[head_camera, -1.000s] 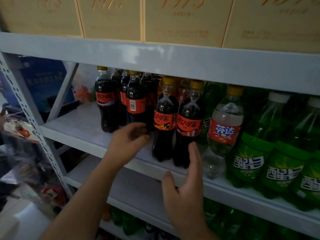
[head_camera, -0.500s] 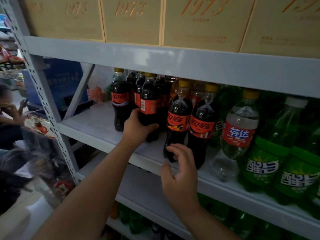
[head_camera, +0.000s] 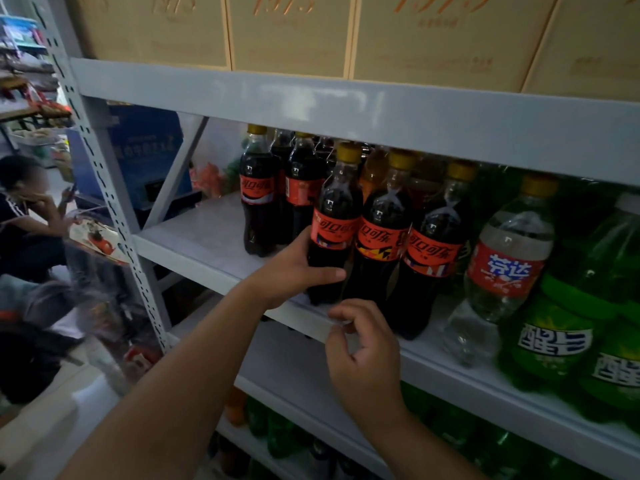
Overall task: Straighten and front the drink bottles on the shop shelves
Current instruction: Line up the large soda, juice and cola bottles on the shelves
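Observation:
Dark cola bottles with red labels and yellow caps stand on the grey middle shelf. My left hand grips the lower body of a cola bottle at the shelf's front edge, next to two more front cola bottles. Two other cola bottles stand further back on the left. My right hand hovers just below the shelf lip with fingers loosely curled, holding nothing.
A clear soda bottle and green soda bottles fill the right of the shelf. Tan cartons sit on the shelf above. More green bottles stand on the lower shelf. A seated person is at the left.
My left hand has drawn a cola bottle from the back row forward to the shelf's front edge beside the others. My right hand has dropped slightly below the shelf lip.

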Demonstrator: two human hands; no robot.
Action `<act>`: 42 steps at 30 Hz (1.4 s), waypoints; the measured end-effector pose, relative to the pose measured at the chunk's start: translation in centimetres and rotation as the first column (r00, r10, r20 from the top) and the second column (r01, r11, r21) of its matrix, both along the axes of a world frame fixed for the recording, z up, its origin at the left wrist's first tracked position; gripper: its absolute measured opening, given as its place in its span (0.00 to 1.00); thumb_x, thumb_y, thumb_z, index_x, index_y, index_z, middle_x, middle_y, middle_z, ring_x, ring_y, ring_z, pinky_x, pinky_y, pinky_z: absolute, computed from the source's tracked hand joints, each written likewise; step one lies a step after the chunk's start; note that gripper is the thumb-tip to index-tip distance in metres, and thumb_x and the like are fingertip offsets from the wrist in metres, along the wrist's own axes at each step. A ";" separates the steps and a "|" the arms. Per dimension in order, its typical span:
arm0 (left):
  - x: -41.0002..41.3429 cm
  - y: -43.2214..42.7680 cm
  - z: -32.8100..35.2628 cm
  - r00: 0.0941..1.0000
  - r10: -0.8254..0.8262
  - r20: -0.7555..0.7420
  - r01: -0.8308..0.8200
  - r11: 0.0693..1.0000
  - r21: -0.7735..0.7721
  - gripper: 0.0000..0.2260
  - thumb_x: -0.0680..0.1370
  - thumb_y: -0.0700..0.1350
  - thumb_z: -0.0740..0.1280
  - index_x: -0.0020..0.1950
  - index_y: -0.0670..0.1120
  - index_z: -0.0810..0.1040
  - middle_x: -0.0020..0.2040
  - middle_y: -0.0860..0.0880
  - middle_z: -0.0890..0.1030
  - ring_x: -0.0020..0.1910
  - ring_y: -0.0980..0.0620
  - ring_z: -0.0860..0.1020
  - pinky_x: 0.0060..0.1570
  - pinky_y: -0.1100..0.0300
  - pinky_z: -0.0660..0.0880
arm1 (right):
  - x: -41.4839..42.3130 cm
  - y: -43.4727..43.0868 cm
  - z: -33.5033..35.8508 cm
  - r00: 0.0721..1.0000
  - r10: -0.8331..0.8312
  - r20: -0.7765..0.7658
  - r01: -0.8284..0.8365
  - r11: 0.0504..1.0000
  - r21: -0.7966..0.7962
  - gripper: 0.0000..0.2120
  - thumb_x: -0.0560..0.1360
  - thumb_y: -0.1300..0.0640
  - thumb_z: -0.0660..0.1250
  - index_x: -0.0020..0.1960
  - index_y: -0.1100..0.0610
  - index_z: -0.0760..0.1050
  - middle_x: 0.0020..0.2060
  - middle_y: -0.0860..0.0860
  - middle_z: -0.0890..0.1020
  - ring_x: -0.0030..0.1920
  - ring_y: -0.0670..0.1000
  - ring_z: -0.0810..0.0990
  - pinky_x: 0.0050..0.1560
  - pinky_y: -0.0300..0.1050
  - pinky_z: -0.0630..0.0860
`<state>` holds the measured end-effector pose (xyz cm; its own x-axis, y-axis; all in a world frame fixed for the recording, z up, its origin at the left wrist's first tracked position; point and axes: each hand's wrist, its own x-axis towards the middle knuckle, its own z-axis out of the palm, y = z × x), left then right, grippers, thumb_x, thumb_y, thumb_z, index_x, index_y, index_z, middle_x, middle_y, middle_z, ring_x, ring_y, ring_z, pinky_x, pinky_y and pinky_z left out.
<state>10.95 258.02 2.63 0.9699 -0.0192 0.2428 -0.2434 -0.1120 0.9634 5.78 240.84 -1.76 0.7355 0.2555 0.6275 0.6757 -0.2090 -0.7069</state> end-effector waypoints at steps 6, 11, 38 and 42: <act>0.0 0.7 -0.4 0.998 0.059 0.001 -0.059 0.998 0.017 0.22 0.68 0.43 0.75 0.60 0.54 0.76 0.57 0.51 0.82 0.59 0.52 0.79 0.60 0.52 0.75 | 0.2 -0.1 -0.1 1.000 0.000 -0.001 0.000 1.000 -0.009 0.07 0.73 0.61 0.63 0.47 0.52 0.76 0.46 0.40 0.75 0.48 0.42 0.75 0.46 0.32 0.69; -0.4 0.6 -0.6 1.000 0.021 0.014 -0.020 0.999 -0.030 0.19 0.74 0.38 0.72 0.62 0.51 0.76 0.59 0.51 0.82 0.61 0.52 0.78 0.57 0.59 0.76 | 0.4 0.2 -0.7 1.000 -0.002 -0.013 0.002 1.000 -0.022 0.08 0.73 0.61 0.63 0.47 0.49 0.76 0.45 0.39 0.76 0.47 0.40 0.74 0.46 0.28 0.68; 2.0 11.3 -1.8 0.926 0.375 0.041 -0.377 0.926 0.032 0.23 0.72 0.42 0.75 0.64 0.50 0.73 0.56 0.51 0.82 0.55 0.53 0.80 0.58 0.50 0.77 | 2.5 5.3 -0.7 0.996 0.090 -0.006 -0.090 0.985 -0.145 0.10 0.74 0.58 0.63 0.46 0.42 0.73 0.45 0.39 0.76 0.48 0.44 0.77 0.46 0.33 0.72; 0.4 10.4 -2.0 0.956 0.288 0.053 -0.290 0.956 0.036 0.20 0.71 0.41 0.74 0.59 0.57 0.74 0.52 0.56 0.83 0.53 0.57 0.81 0.50 0.61 0.77 | 2.5 4.8 -0.7 0.994 0.108 -0.027 -0.111 0.983 -0.148 0.11 0.74 0.58 0.64 0.46 0.40 0.73 0.46 0.39 0.76 0.49 0.43 0.77 0.47 0.29 0.70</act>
